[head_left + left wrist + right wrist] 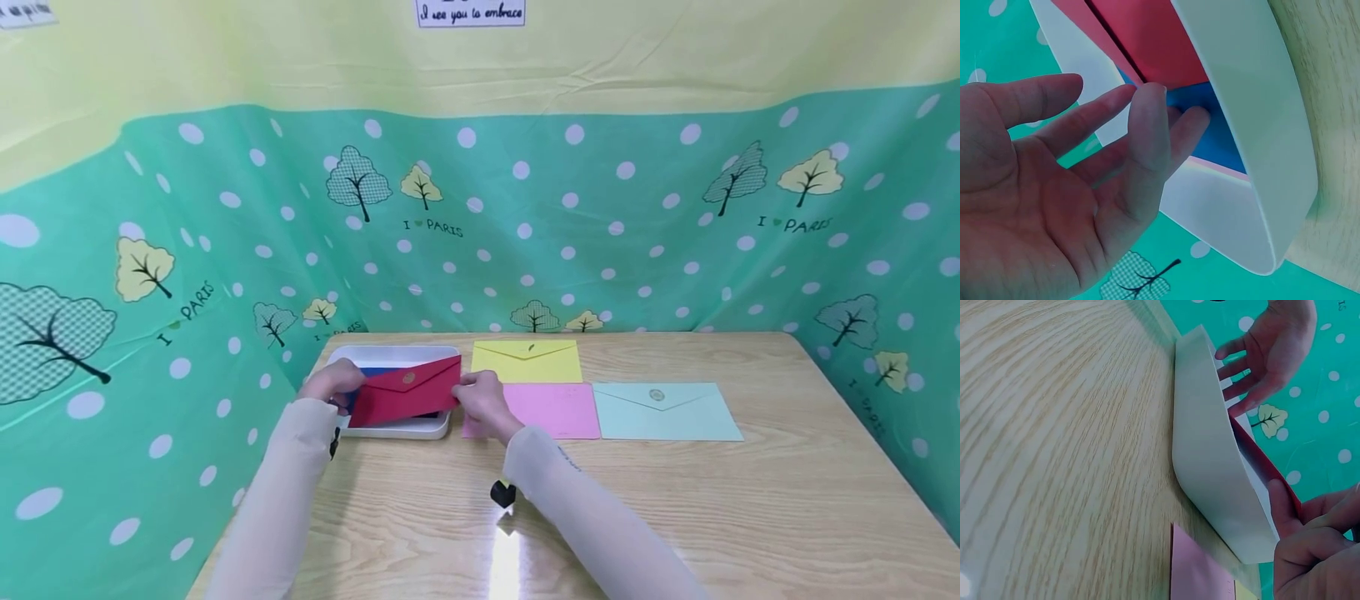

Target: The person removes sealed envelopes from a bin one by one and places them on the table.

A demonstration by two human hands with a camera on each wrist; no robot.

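Observation:
A red envelope point(405, 393) with a round seal slants over a white tray point(412, 432), its right end raised. My right hand point(486, 402) pinches that right end between thumb and fingers, as the right wrist view also shows. My left hand point(336, 382) is at the tray's left end with fingers loosely extended, fingertips by the red envelope's left end. In the left wrist view its thumb stands apart from the envelope. Beneath lies a blue envelope point(1222, 134) in the tray, partly covered by the red one; a thin pinkish edge shows along it.
On the wooden table point(810, 483), right of the tray, lie a yellow envelope point(562, 367) at the back, a pink envelope point(551, 412) in front of it, and a pale green envelope point(675, 421) beside the pink one. A patterned green curtain point(645, 242) hangs behind and along the sides.

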